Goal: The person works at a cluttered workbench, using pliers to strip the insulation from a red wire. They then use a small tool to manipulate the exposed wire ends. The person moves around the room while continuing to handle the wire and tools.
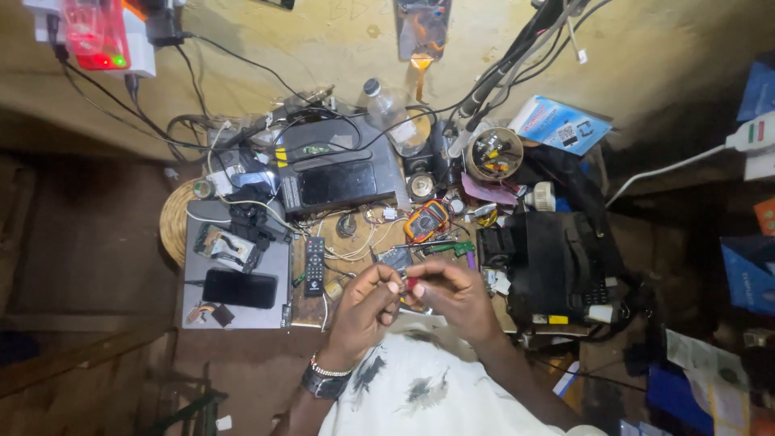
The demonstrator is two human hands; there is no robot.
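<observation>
The left hand [365, 305] and the right hand [454, 292] meet just over the near edge of the table [242, 316], fingertips drawn together. Between them sits a small red part [411, 283], pinched by the right fingertips; the left fingers close in on it from the 9 o'clock side, though what exactly they grip is too small to tell. A beaded bracelet and dark watch [324, 378] ring the left wrist.

At 10 o'clock from the hands lies a black remote control [314, 264], and beyond it, at 9 o'clock, a dark phone [240, 288] rests face up on a grey laptop lid [234, 319], with an opened phone body [225, 247] just above it. At 12 o'clock stands an orange-and-black multimeter [426, 220], with a green circuit strip [452, 249] just beside it. Farther up at 11 o'clock sits a black set-top box [335, 173]. A round tub of small parts [493, 153] stands at 1 o'clock, and a bulky black bag [557, 258] fills the 3 o'clock side. A white power strip with red and green lights [101, 36] hangs on the wall at far 10 o'clock.
</observation>
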